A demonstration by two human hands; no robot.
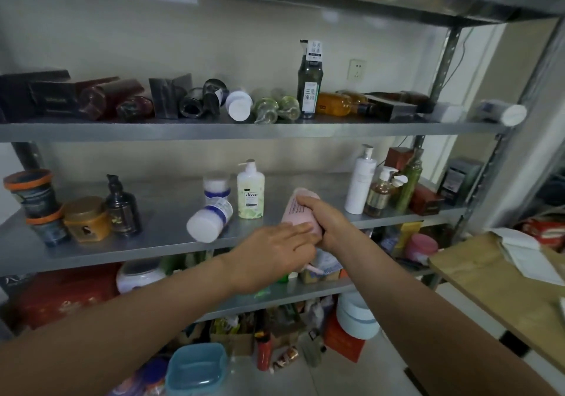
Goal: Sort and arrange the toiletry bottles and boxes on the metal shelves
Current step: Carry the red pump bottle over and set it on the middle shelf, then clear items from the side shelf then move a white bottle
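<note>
Head view, looking into the metal shelves. The right hand (331, 222) is wrapped around a pink bottle (298, 210), fingers curled over its side, holding it tilted just above the front edge of the middle shelf (165, 209), right of centre. The left hand (275, 253) comes in from the left with its fingers straight and laid flat against the near end of that bottle, not gripping anything. A pink bit sticks out just under the left hand; I can't tell if it's the pump.

On the same shelf, just left of the pink bottle, a pale green pump bottle (250, 196) stands upright. Left of that, a white jar with a blue band (209, 221) lies on its side at the shelf's near edge, with another white jar (217, 186) upright behind it. Far left there's a dark pump bottle (122, 210), an amber jar (87, 219) and two orange-rimmed tubs (32, 195) stacked. Over on the right: a tall white pump bottle (360, 181), an amber pump bottle (379, 195) and a green bottle (409, 183) bunched close together.

The upper shelf (214, 131) is mostly bottles and boxes lying down, apart from one tall dark green pump bottle (309, 86) standing upright.
</note>
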